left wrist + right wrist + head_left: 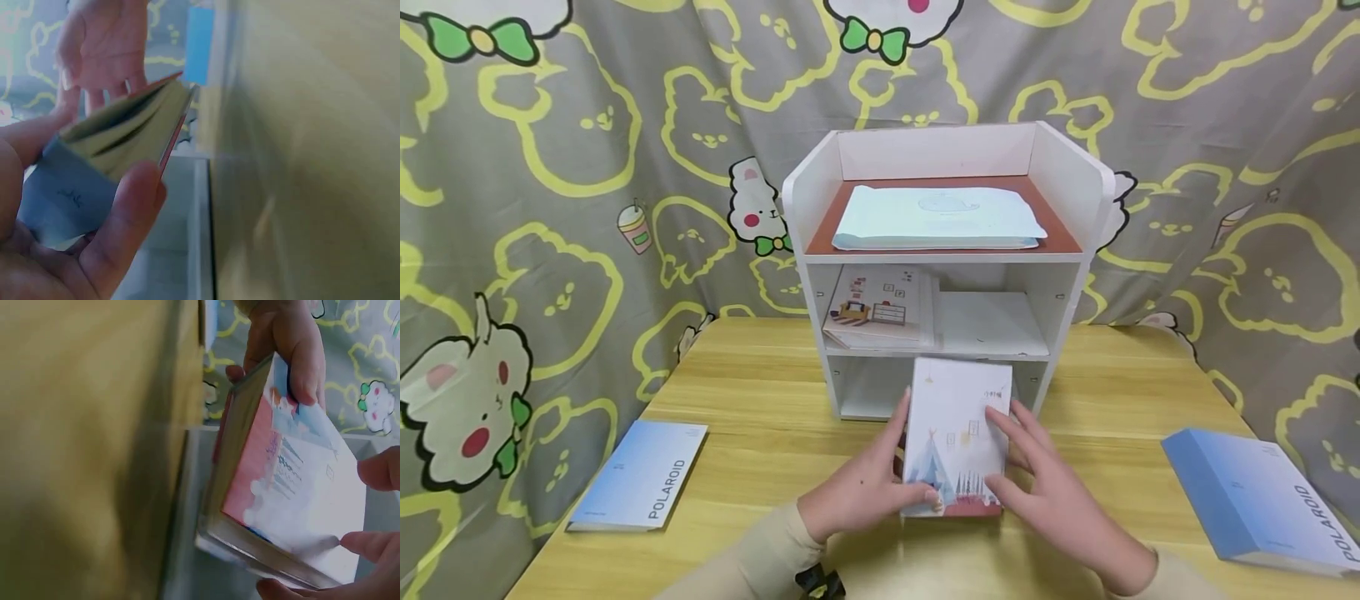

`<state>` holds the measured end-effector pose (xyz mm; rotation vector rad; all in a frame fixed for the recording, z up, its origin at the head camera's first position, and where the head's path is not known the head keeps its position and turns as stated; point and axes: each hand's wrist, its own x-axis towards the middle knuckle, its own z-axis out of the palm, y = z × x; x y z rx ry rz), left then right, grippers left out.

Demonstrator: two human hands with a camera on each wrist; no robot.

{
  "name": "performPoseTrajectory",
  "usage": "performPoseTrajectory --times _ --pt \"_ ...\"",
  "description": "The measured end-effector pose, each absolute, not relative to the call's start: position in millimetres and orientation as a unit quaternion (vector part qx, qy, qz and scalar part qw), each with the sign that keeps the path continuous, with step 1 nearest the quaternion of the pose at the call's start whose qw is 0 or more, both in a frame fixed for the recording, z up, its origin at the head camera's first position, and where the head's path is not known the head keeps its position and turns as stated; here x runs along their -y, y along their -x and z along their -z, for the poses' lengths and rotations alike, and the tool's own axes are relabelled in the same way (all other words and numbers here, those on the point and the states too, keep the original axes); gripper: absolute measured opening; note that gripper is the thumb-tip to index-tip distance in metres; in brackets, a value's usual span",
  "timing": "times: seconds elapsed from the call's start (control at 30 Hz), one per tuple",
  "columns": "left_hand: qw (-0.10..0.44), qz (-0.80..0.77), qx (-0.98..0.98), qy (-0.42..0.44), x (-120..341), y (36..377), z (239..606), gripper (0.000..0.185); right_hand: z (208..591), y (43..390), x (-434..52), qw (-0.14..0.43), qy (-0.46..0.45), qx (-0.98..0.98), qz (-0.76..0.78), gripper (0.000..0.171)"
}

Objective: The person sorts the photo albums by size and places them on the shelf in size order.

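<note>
A thick book with a white cover, a printed tent and a red strip along its bottom is held up tilted in front of the shelf. My left hand grips its spine side, thumb over the lower left corner of the cover. At the opposite side is my right hand, with a finger on the cover and others behind the edge. Seen from the left wrist, the pages fan slightly apart and the spine is blue. The right wrist view has the left hand beyond the book.
A white shelf unit stands behind. On its top lies a pale packet; its middle level carries flat illustrated books. Blue-white POLAROID books lie left and right on the wooden table. A patterned curtain hangs behind.
</note>
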<state>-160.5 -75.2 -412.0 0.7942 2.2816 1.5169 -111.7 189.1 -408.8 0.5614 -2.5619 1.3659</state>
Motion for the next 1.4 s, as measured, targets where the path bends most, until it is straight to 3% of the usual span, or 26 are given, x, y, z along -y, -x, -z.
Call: performPoseTrajectory --times 0.13,0.33,0.47,0.57,0.77,1.03,1.4 --pt "0.099 -0.555 -0.774 -0.288 72.9 167.1 404.2 0.106 399.2 116.7 -186.3 0.167 -0.209 0.891 -0.366 0.084" --pt "0.059 -0.568 -0.777 -0.264 65.8 176.1 396.0 0.057 394.0 129.0 -185.8 0.23 -0.231 0.906 -0.269 0.1" --pt "0.058 -0.584 -0.772 -0.243 61.9 184.3 392.0 0.043 394.1 140.5 -188.0 0.257 -0.242 0.907 -0.23 0.109" --pt "0.076 -0.616 -0.747 -0.236 57.8 188.5 388.8 0.037 394.0 148.2 -189.4 0.275 -0.249 0.905 -0.206 0.105" --pt "0.127 -0.72 -0.644 -0.225 47.1 195.6 383.8 0.037 389.1 161.7 -191.8 0.329 -0.254 0.893 -0.174 0.085" --pt "0.113 -0.751 -0.605 -0.241 45.7 201.0 377.9 0.057 384.4 172.4 -196.6 0.349 -0.238 0.895 -0.147 0.074" --pt "0.085 -0.711 -0.65 -0.253 48.3 204.4 369.2 0.057 376.9 182.8 -200.6 0.359 -0.183 0.905 -0.135 0.064"
